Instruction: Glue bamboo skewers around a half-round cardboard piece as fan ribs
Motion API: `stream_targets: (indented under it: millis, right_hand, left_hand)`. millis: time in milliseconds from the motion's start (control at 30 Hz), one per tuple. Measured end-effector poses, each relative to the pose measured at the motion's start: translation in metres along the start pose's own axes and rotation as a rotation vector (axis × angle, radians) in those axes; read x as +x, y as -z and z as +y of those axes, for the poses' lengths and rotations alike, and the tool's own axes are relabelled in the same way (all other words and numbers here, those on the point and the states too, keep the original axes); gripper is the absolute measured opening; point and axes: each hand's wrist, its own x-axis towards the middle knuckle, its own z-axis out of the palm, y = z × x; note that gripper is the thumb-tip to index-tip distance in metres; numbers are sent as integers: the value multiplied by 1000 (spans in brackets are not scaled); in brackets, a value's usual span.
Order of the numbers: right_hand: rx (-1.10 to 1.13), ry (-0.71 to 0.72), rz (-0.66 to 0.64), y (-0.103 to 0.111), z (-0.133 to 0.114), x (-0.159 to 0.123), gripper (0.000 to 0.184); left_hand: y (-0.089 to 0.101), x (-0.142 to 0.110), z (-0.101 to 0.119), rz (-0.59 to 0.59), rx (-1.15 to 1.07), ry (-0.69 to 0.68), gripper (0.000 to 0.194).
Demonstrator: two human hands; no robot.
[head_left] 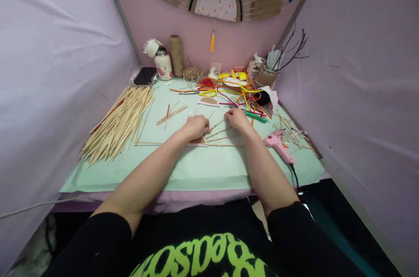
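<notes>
A thin wooden stick [218,124] slants between my hands over the table. My right hand [238,119] pinches its far end, fingers pressed together. My left hand [197,128] is closed with fingertips down at the stick's near end; what they grip there is hidden. Below my left hand lies a small cardboard piece [196,141], mostly covered by it. Several sticks [222,138] fan out from this piece to the right, and one long stick [149,143] runs out to the left.
A big pile of sticks [118,124] lies left, with crossed sticks [172,114] nearer the middle. Yellow-handled scissors [207,93], coloured pipe cleaners [244,94] and a green-handled tool [256,116] lie behind my hands. A pink glue gun [279,145] with a cord rests right.
</notes>
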Motion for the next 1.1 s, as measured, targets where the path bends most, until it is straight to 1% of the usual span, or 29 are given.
stream_targets:
  millis: [167,367,467,667,1100]
  right_hand:
    - [-96,15,-28,6,-1,-2,30]
    - [-258,-11,-92,11,-2,-3,35]
    - [-257,7,-108,13,0,-2,36]
    - [-243,13,-86,11,4,0,35]
    - [-238,3,-81,9,3,-2,35]
  left_hand:
    - [-2,-1,1,35,38,-12,22]
    - [-3,-2,4,36,75,-7,22]
    - [-2,-2,6,32,83,-14,23]
    - [-2,-4,9,27,114,-4,23]
    - [-4,-2,9,12,115,-2,25]
